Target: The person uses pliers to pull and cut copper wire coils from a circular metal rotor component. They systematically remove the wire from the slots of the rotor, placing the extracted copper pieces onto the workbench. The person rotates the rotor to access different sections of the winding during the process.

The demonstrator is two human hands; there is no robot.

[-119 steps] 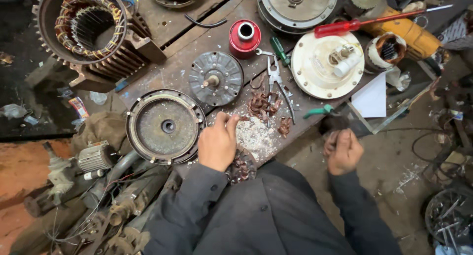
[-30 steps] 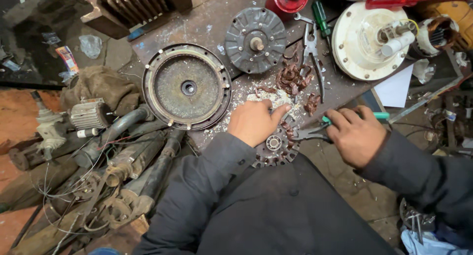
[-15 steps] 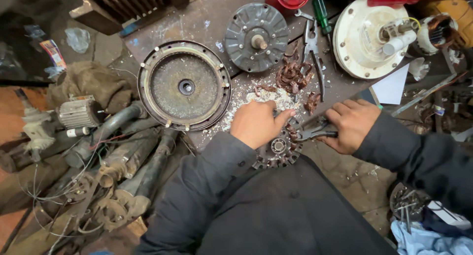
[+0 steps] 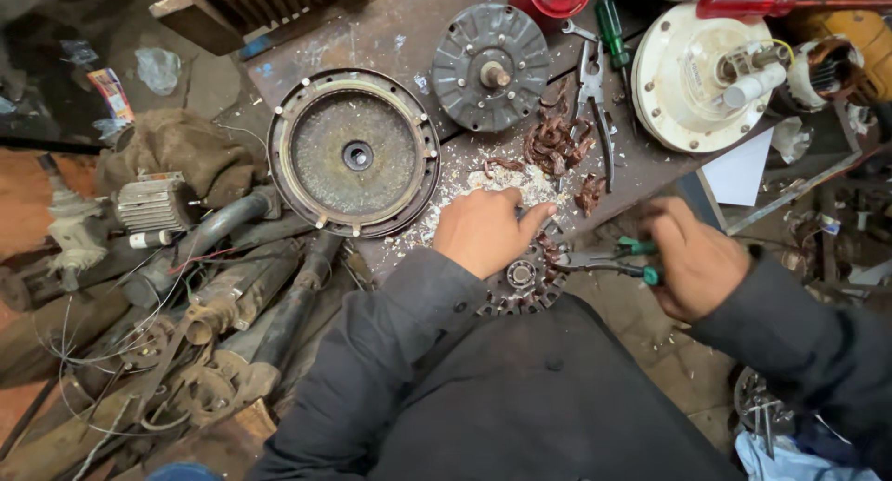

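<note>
My left hand (image 4: pixel 485 228) presses down on a round toothed stator core (image 4: pixel 520 278) at the near edge of the workbench, holding it steady. My right hand (image 4: pixel 692 256) grips green-handled pliers (image 4: pixel 609 258), whose jaws point left and reach the core's rim by my left thumb. Clumps of stripped copper wire (image 4: pixel 556 143) and pale scraps (image 4: pixel 465 188) lie on the bench just beyond my left hand. Part of the core is hidden under my palm and sleeve.
A large round motor housing (image 4: pixel 353 152) lies left of my hand. Beyond are a grey finned rotor disc (image 4: pixel 491 65), bare pliers (image 4: pixel 591 81), a white motor cover (image 4: pixel 701 72), a red screwdriver (image 4: pixel 753 2) and white paper (image 4: pixel 743 170). Old motor parts and wires (image 4: pixel 186 304) pile up at left.
My right hand has brought the green-handled pliers in to the core's rim. My left hand stays on the core. The view has shifted down and left.
</note>
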